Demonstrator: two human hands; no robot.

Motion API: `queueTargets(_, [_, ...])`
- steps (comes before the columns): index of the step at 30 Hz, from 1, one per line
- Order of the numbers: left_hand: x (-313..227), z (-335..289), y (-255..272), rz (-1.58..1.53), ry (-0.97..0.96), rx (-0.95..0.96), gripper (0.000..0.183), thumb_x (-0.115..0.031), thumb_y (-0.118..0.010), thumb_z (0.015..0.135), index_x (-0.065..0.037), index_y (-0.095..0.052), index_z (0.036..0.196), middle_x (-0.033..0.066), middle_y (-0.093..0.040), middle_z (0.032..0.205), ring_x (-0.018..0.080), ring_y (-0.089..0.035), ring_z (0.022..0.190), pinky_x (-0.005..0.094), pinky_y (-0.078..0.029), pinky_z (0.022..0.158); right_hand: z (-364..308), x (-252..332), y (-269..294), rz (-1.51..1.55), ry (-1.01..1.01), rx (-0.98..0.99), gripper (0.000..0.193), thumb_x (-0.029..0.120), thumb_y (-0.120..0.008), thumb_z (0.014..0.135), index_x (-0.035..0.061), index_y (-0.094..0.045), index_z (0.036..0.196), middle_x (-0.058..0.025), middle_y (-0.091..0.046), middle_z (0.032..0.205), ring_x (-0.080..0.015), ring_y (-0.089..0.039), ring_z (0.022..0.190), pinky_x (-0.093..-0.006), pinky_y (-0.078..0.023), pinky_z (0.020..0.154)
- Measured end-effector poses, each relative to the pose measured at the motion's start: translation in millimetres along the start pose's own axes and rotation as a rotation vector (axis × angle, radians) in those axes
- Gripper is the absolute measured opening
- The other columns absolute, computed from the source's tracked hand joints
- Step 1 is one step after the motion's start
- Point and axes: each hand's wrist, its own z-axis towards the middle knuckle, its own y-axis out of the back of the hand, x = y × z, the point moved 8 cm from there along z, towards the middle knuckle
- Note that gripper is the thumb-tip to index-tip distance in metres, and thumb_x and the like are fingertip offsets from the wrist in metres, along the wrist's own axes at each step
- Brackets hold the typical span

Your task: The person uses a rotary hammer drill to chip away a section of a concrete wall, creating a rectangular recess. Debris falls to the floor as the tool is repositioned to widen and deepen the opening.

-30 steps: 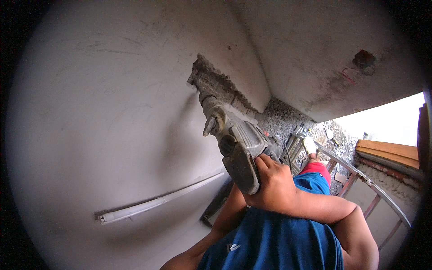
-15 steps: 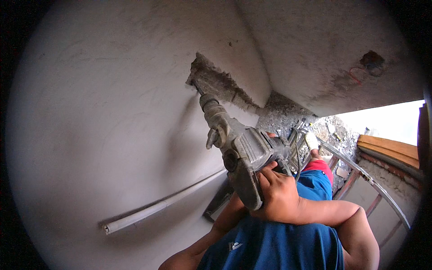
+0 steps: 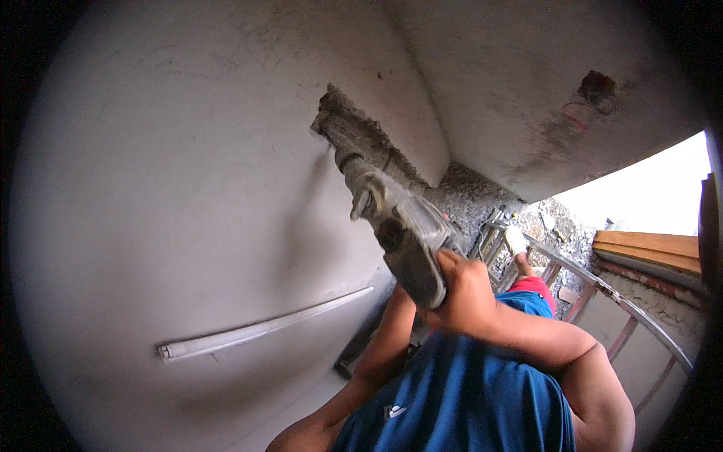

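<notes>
A dusty grey rotary hammer [image 3: 413, 252] slants up and to the left, its front end at the upper left part of a rough chiselled gap [image 3: 365, 135] in the pale wall [image 3: 203, 188]. Behind the tool's rear end, my right hand [image 3: 468, 290] is closed around the handle. My left forearm [image 3: 388, 339] runs up behind the tool body, which hides most of that hand. Just a small bit of my left hand [image 3: 447, 218] shows past the tool's far edge, seemingly wrapped on it. The bit's tip is blurred against the broken plaster.
A white tube [image 3: 263, 328] is mounted along the wall at lower left. Beside my legs is a metal ladder [image 3: 633, 313]; a white shoe [image 3: 516, 239] shows near its rails. Rubble [image 3: 550, 220] covers the floor. Right: a wooden beam [image 3: 648, 251] by a bright opening, and a wall hole [image 3: 596, 87] with red wire.
The tool's rear end and my right hand have risen in the picture, with the tool turned somewhat. Its tip stays at the gap. The view has shifted slightly.
</notes>
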Motion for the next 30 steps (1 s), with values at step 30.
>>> queueTargets(30, [-59, 32, -27, 0.239, -0.247, 0.348, 0.057, -0.018, -0.081, 0.089, -0.003, -0.055, 0.137, 0.0099, -0.063, 0.133, 0.0195, -0.061, 0.12, 0.0381, -0.051, 0.104, -29, 66, -18, -0.111, 0.092, -0.326, 0.045, 0.014, -0.084, 0.063, 0.0001, -0.063, 0.101, -0.0172, -0.064, 0.09, -0.0409, -0.068, 0.076, -0.0459, -0.057, 0.065])
